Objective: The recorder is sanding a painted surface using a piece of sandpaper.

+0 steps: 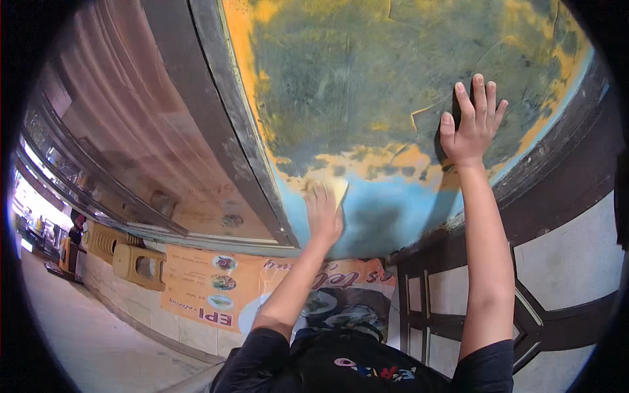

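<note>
My left hand [323, 215] presses a pale yellow sheet, which looks like sandpaper [340, 188], against the lower part of a painted wall [341, 85]. The fingers are slightly blurred and partly cover the sheet. Dark green-grey patches fill the upper wall, with worn orange around them and light blue paint along the bottom. Higher up and to the right, my right hand [473, 128] lies flat on the dark patch with its fingers spread, holding nothing.
A dark wooden frame [216, 98] and a glass pane with a pinkish curtain [131, 78] border the wall on the left. Dark door panels [563, 262] stand at right. Below are an orange printed banner [190, 272], tiled floor [131, 354] and yellow plastic stools [137, 265].
</note>
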Action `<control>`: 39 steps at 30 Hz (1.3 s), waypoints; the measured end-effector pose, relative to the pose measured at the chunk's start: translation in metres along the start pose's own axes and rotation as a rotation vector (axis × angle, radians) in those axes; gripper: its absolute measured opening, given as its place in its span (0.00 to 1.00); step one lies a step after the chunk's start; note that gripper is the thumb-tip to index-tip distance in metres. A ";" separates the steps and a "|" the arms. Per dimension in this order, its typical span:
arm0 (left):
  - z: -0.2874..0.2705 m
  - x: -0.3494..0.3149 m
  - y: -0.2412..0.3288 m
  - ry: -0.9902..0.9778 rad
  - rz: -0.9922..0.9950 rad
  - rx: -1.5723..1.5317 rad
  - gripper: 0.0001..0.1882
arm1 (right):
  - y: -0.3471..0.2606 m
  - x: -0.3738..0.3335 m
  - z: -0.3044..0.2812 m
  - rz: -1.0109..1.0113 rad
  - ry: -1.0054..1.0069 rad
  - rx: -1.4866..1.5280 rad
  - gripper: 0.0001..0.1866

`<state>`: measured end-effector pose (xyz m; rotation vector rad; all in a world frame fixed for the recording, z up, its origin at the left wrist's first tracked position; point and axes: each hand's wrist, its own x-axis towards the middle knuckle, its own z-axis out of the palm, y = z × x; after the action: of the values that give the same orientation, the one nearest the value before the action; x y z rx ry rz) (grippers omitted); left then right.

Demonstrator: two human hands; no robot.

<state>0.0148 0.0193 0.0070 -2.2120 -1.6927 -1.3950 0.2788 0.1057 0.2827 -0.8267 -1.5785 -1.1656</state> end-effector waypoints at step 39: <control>-0.011 0.011 0.008 -0.044 -0.032 0.029 0.37 | -0.002 0.002 0.001 0.007 -0.007 0.005 0.25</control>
<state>0.0141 0.0187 0.0241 -2.2258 -1.7579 -1.3292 0.2758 0.1056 0.2840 -0.8338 -1.5827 -1.1541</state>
